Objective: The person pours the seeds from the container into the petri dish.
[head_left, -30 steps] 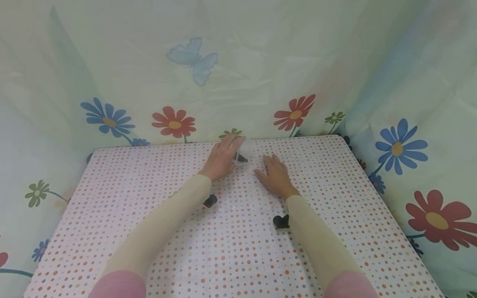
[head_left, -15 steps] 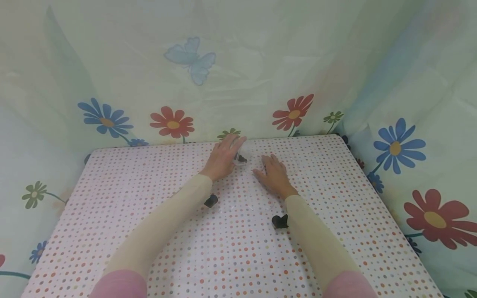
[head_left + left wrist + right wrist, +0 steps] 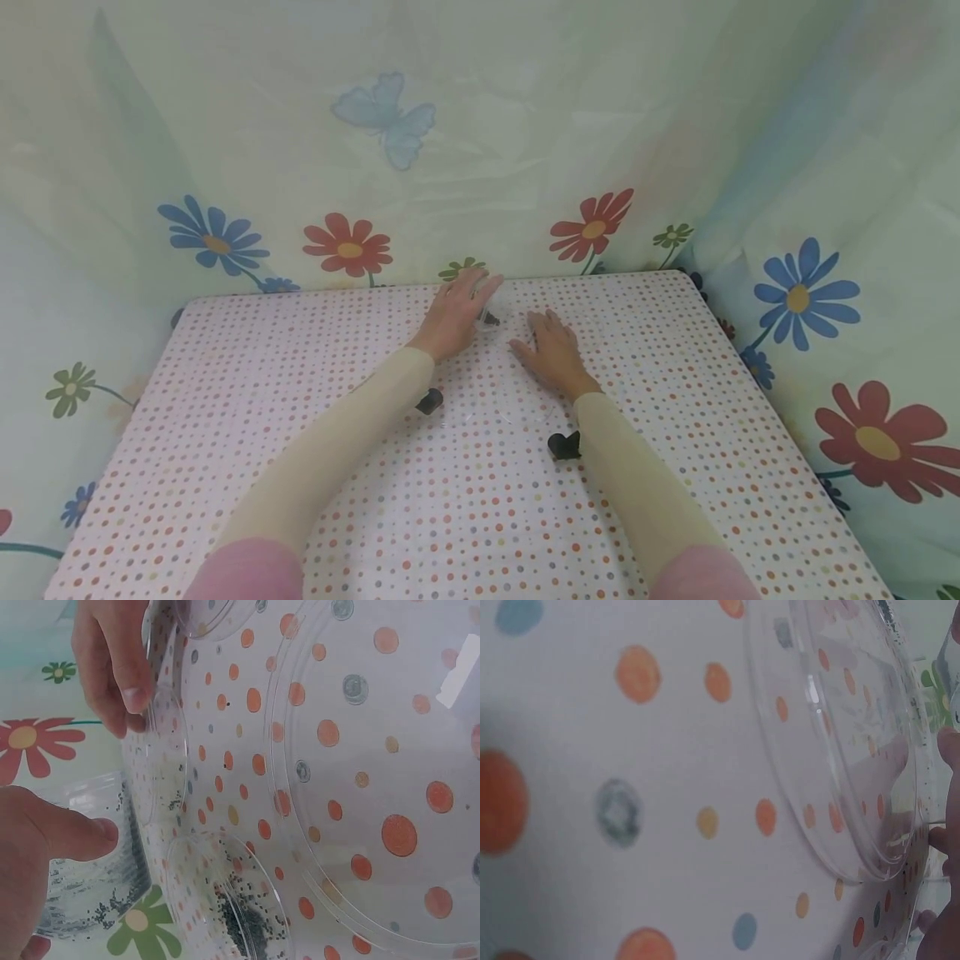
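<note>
My left hand [image 3: 450, 321] is near the back edge of the table. In the left wrist view its thumb [image 3: 79, 836] lies against a clear container [image 3: 97, 889], gripped in that hand, with black granules clinging inside. Just right of it, a small clear dish [image 3: 279, 896] holds a heap of black granules [image 3: 244, 922]. My right hand [image 3: 555, 358] reaches low over the table with fingers extended. Its fingertips touch or nearly touch the rim of another small clear dish [image 3: 169, 761], where a few granules lie.
A large clear round dish [image 3: 360, 787] lies nearer the body, also filling the right part of the right wrist view. The table [image 3: 420, 517] has a dotted cover. A floral curtain [image 3: 480, 167] hangs behind its back edge.
My left hand has shifted slightly to the right and turned a little, its thumb moving over toward the dish. The right hand stays where it was.
</note>
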Demonstrator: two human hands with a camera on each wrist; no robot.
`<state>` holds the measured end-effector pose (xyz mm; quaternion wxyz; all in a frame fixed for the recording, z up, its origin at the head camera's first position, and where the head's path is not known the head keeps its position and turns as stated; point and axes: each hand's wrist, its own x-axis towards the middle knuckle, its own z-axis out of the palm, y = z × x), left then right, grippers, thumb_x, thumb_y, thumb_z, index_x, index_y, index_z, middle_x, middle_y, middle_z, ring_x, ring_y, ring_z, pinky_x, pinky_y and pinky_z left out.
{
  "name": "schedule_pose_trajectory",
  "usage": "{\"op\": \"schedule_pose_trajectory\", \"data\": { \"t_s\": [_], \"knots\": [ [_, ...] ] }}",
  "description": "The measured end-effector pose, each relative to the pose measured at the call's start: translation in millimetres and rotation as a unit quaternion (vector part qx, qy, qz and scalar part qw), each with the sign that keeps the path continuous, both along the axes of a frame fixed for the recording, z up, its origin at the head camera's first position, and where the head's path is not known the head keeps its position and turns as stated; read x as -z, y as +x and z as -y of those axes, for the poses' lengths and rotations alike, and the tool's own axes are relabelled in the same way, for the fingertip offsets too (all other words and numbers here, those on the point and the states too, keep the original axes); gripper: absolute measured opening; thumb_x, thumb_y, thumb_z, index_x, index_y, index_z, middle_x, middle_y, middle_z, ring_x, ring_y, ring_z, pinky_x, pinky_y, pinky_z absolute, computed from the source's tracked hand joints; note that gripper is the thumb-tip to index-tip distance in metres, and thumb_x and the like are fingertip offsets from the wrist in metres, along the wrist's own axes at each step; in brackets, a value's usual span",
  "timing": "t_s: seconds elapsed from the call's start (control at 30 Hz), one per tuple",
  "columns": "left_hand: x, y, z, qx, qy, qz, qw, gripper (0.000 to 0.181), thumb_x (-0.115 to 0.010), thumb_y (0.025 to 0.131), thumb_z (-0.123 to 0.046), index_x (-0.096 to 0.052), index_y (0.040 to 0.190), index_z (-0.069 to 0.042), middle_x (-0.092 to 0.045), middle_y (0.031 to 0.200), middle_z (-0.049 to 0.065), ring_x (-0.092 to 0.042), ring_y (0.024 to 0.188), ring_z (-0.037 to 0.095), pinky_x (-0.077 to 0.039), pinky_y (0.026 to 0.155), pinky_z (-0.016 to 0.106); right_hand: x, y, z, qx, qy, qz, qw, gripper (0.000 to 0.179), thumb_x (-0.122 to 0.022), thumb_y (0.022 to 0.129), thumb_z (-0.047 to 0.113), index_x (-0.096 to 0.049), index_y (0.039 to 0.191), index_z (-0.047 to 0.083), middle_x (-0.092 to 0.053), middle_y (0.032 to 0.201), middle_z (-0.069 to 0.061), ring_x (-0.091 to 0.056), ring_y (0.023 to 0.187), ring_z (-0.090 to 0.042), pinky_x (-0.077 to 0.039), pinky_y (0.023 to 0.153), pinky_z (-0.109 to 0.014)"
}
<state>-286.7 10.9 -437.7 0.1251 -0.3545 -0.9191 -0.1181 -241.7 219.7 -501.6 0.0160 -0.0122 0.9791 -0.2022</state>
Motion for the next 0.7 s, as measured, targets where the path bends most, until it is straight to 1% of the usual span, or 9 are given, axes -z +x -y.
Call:
{"op": "schedule_pose_trajectory", "data": {
  "t_s": [0.13, 0.37, 0.57, 0.7],
  "knots": [
    [1.0, -0.4, -0.9, 0.002, -0.004, -0.004, 1.0000, 0.080, -0.064, 0.086, -0.001, -0.024, 0.152, -0.022, -0.031, 0.155, 0.011, -0.025, 0.147, 0.028, -0.033, 0.117, 0.049, 0.7, -0.4, -0.7, -0.001, 0.002, -0.002, 1.0000, 0.076, -0.045, 0.096, 0.055, -0.025, 0.152, 0.008, -0.025, 0.159, -0.015, -0.010, 0.151, -0.033, -0.007, 0.123, -0.056],
    [3.7, -2.0, -1.0, 0.005, -0.009, -0.002, 0.9999, 0.077, -0.063, 0.088, -0.002, -0.026, 0.152, -0.022, -0.028, 0.157, 0.008, -0.024, 0.148, 0.027, -0.030, 0.119, 0.048, 0.5, 0.2, -0.2, -0.002, 0.001, -0.001, 1.0000, 0.076, -0.046, 0.096, 0.055, -0.025, 0.152, 0.009, -0.025, 0.159, -0.015, -0.010, 0.151, -0.033, -0.007, 0.123, -0.056],
    [5.2, -3.4, -1.7, 0.012, -0.021, -0.017, 0.9996, 0.078, -0.063, 0.088, -0.003, -0.024, 0.153, -0.024, -0.030, 0.156, 0.009, -0.025, 0.147, 0.028, -0.030, 0.119, 0.048, 1.8, -1.1, -1.4, -0.004, -0.004, -0.003, 1.0000, 0.076, -0.045, 0.096, 0.056, -0.025, 0.152, 0.009, -0.026, 0.159, -0.014, -0.010, 0.151, -0.033, -0.008, 0.123, -0.056],
    [4.4, -3.1, -2.2, 0.010, -0.029, -0.014, 0.9994, 0.079, -0.064, 0.089, -0.004, -0.023, 0.153, -0.024, -0.028, 0.157, 0.008, -0.024, 0.148, 0.027, -0.029, 0.120, 0.048, 2.3, -2.2, -1.6, -0.004, -0.002, -0.004, 1.0000, 0.076, -0.045, 0.096, 0.056, -0.026, 0.152, 0.009, -0.026, 0.159, -0.015, -0.011, 0.151, -0.033, -0.008, 0.122, -0.056]
  ]
}}
